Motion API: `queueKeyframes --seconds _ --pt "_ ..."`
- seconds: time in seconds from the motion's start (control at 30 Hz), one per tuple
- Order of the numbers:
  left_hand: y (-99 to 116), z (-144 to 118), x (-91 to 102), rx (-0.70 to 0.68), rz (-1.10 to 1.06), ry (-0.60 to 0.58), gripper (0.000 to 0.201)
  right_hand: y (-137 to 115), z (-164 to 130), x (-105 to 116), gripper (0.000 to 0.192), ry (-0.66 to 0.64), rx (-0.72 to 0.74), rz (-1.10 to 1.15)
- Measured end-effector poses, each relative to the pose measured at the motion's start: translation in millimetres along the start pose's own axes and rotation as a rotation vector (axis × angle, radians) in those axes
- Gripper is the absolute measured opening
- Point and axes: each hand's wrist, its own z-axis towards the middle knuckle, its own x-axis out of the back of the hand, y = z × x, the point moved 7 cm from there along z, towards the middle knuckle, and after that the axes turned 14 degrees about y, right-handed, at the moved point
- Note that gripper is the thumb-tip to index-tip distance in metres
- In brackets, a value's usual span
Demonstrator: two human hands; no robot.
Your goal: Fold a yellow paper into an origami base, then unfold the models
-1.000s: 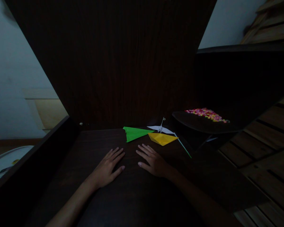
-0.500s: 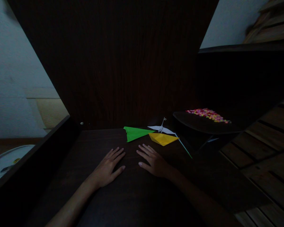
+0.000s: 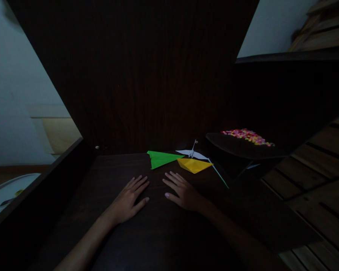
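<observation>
- The left hand (image 3: 128, 200) lies palm down on the dark wooden tabletop (image 3: 164, 233), fingers (image 3: 139, 183) straight and slightly fanned, thumb out to the side, holding nothing.
- The right hand (image 3: 184, 193) lies flat in the same way just beside it, fingers (image 3: 173, 178) spread and empty; a narrow strip of bare wood separates the two thumbs.
- Nearest the right fingertips is a yellow folded-paper boat shape (image 3: 194, 165), close to them but not touching.
- Beyond the left fingertips, a little further off, lies a green folded-paper dart (image 3: 161, 159), flat and sharply creased, its point towards the yellow piece.
- Behind the yellow piece stands a small white paper crane (image 3: 192, 152), neck upright.
- A thin green paper strip (image 3: 219, 175) runs from the yellow piece towards the table's right edge.
- Further right, a dark shallow tray (image 3: 243, 150) holds a heap of tiny multicoloured pieces (image 3: 247, 136); too small to tell what they are.
- A tall dark wood-grain panel (image 3: 147, 75) closes off the back; slatted wooden boards (image 3: 313, 165) lie to the right.
- Nothing stands between the hands and the paper pieces.
- Compared with the earlier frames, hands and paper pieces are unchanged in position; only the view shifts very slightly.
</observation>
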Motion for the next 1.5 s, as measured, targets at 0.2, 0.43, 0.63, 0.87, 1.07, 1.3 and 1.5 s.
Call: queueKeyframes --seconds 0.2,0.43,0.63,0.87,1.07,1.3,1.5 --pt "-0.5 -0.3 -0.2 -0.011 -0.015 0.023 0.054 -0.1 0.6 1.0 0.054 0.014 0.006 0.016" --pt "-1.2 -0.7 -1.0 -0.001 -0.008 0.009 0.055 0.4 0.1 0.3 0.054 0.006 0.004 0.012" --pt "-0.7 -0.3 0.1 -0.017 -0.022 0.039 0.054 2.3 -1.0 -1.0 0.054 0.011 0.0 0.024" --pt "-1.1 -0.8 -0.4 -0.01 0.001 0.027 0.054 2.1 -1.1 -0.9 0.054 0.012 0.0 0.017" --pt "-0.7 -0.4 -0.9 -0.01 0.011 0.015 0.054 1.6 -0.6 -0.9 0.055 -0.006 0.0 0.005" --pt "-0.9 -0.9 -1.2 0.001 0.007 0.0 0.055 0.1 -0.1 0.7 0.053 -0.007 -0.003 0.005" --pt "-1.3 -1.1 -1.0 -0.007 -0.023 0.027 0.054 0.9 -0.1 -0.2 0.054 -0.003 -0.002 0.014"
